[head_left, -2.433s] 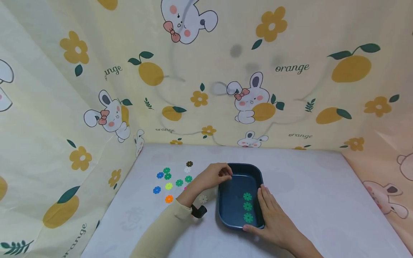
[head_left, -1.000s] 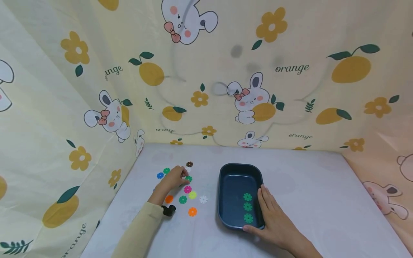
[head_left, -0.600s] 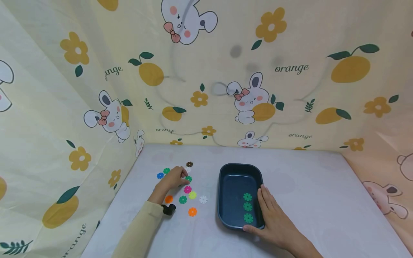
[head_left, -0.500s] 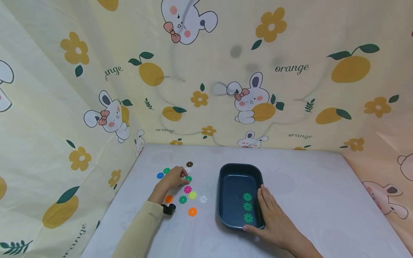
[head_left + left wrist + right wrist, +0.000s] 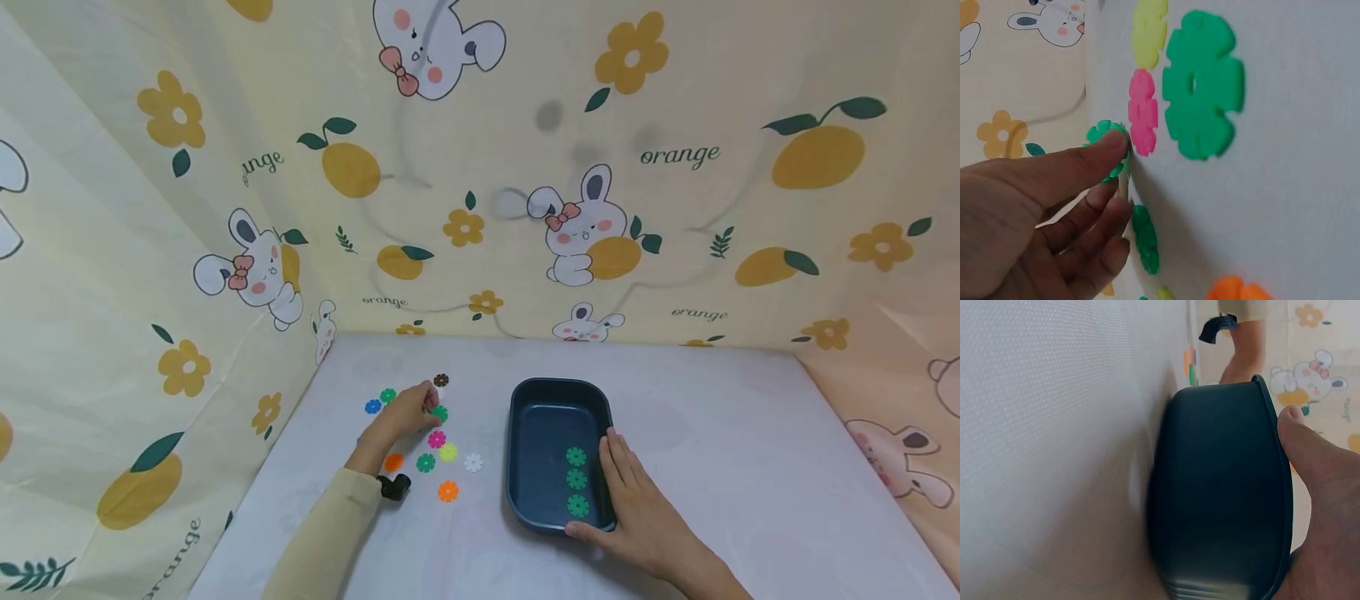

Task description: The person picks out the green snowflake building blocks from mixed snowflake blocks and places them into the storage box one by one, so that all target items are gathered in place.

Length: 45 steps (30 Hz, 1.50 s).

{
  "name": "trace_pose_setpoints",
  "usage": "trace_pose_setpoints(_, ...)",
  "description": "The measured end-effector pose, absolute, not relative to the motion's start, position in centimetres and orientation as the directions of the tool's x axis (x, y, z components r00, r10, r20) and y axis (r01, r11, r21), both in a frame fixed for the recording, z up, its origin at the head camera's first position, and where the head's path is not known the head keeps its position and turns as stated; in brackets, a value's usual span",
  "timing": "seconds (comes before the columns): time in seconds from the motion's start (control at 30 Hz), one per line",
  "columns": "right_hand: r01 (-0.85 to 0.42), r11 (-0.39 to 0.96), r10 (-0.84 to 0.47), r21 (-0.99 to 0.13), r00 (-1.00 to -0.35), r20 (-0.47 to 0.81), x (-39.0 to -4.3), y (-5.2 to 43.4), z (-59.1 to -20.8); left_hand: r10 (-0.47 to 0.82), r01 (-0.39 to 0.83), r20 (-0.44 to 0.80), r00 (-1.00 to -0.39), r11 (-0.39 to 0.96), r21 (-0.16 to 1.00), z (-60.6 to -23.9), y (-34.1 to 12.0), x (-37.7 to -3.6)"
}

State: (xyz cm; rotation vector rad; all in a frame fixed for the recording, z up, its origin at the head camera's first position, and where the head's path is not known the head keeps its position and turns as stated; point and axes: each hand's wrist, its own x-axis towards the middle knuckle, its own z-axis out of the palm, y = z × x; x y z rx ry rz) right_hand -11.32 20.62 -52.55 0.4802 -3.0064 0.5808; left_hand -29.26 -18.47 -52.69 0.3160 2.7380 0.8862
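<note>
My left hand [image 5: 408, 410] reaches in among the loose flower-shaped plastic discs on the left of the table. In the left wrist view its thumb and fingers pinch a green flower-shaped disc [image 5: 1094, 134], partly covered by the thumb. A pink disc [image 5: 1143, 112] and a larger-looking green one [image 5: 1204, 87] lie beyond the fingertips. My right hand [image 5: 637, 512] lies with straight fingers along the right side of a dark blue tray [image 5: 540, 467], its thumb at the near rim. Inside the tray, three green discs [image 5: 576, 479] form a column on the right.
Around the left hand are scattered more discs: brown [image 5: 441, 380], blue [image 5: 372, 407], orange [image 5: 447, 491], white [image 5: 473, 462] and yellow [image 5: 448, 452]. A patterned cloth [image 5: 480, 267] walls the back and sides of the white table [image 5: 712, 433].
The left hand has moved left from the tray's rim to the loose discs, and its thumb and fingers have closed on a green disc. The right hand and tray have stayed put.
</note>
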Motion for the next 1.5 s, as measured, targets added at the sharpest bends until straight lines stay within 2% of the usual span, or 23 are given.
trace_pose_setpoints(0.33,-0.302,0.884,-0.29,-0.358,-0.953,0.088,-11.4,20.7,-52.6,0.361,0.196,-0.101,-0.927,0.697,0.69,-51.3,-17.3,-29.0)
trace_pose_setpoints(0.67,-0.303,0.884,-0.293,-0.356,-0.952,0.085,-11.5,20.8,-52.5,0.443,0.276,0.013,-0.896,0.535,0.799,-47.9,-13.6,-28.7)
trace_pose_setpoints(1.0,-0.319,0.881,-0.305,-0.348,-0.948,0.095,-11.6,21.0,-52.6,0.576,0.349,0.055,-0.815,0.413,0.841,-47.6,-8.5,-28.3)
trace_pose_setpoints(1.5,-0.33,0.876,-0.316,-0.352,-0.944,0.096,-11.6,21.1,-52.3,0.628,0.395,-0.007,-0.778,0.497,0.773,-49.2,-2.4,-28.4)
